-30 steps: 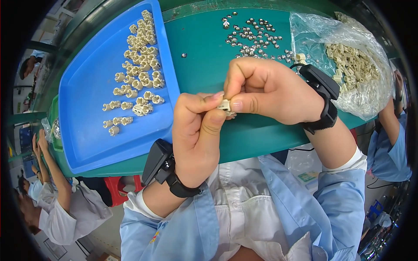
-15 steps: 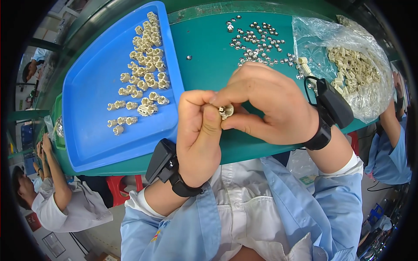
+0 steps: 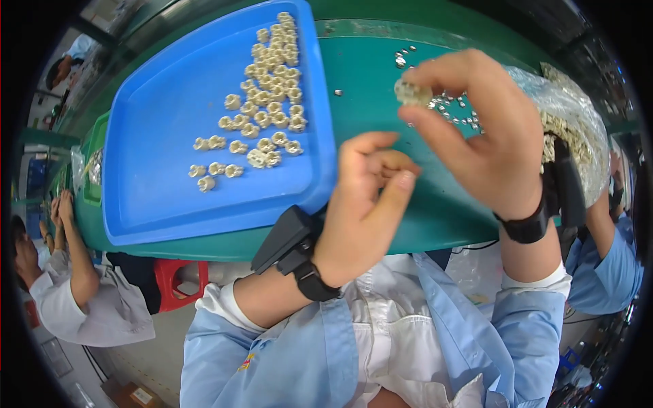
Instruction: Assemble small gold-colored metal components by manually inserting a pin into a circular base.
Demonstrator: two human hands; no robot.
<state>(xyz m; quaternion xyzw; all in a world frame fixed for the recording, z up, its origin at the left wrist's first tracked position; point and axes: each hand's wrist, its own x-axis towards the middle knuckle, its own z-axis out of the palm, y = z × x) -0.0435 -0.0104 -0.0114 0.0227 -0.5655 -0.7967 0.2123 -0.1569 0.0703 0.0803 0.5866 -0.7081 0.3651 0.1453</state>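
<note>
My right hand (image 3: 479,136) is raised over the right part of the green table, pinching a beige plastic fitting (image 3: 412,94) between thumb and fingertips. The fitting is blurred, but its notched end shows. Lower and to the left, my left hand (image 3: 371,204) hovers near the tray's right edge, its fingers loosely bent and the index finger apart. No object shows in it. Small shiny metal pieces (image 3: 454,112) lie scattered on the table beyond my right hand, which partly covers them.
A big blue tray (image 3: 156,197) on the left holds many beige fittings (image 3: 272,75). At the right, a clear plastic bag (image 3: 590,109) of beige parts lies partly behind my right wrist. One metal piece (image 3: 338,92) sits alone beside the tray. Other people work at both sides.
My hands have come apart. The right hand has moved up and to the right with the fitting, while the left has let go of it. The view has shifted slightly.
</note>
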